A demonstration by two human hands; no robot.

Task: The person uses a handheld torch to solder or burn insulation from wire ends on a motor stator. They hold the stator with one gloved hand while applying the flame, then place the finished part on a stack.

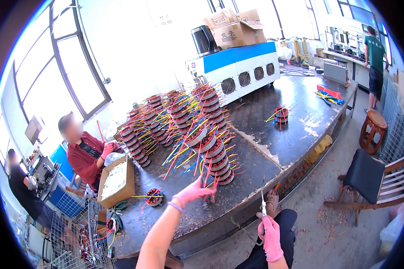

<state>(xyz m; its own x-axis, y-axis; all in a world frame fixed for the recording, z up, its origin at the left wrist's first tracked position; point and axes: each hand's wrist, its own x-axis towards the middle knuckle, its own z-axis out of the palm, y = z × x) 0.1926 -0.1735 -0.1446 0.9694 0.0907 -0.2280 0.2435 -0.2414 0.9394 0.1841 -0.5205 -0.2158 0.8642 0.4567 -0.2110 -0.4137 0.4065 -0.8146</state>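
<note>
Several wound motor stators with red, blue and yellow lead wires are piled in leaning columns on the dark table; the nearest stator stack (pixel 217 157) rises just beyond my left hand. My left hand (pixel 194 193), in a pink glove, pinches red lead wires (pixel 215 184) at the foot of that stack. Low on the right, over my lap, my gloved right hand (pixel 270 235) closes round a slim pen-like tool (pixel 264 208) with a thin metal tip pointing up and away. The tool's exact kind is not clear. A single stator (pixel 154 197) lies left of my left hand.
Another stator (pixel 281 115) sits toward the far right of the worn table (pixel 256 152). A blue-and-white machine (pixel 242 67) carries boxes and a kettle. An open carton (pixel 116 181) is by a co-worker (pixel 86 150) at left. At right are a chair (pixel 368 175) and wooden stool (pixel 373 130).
</note>
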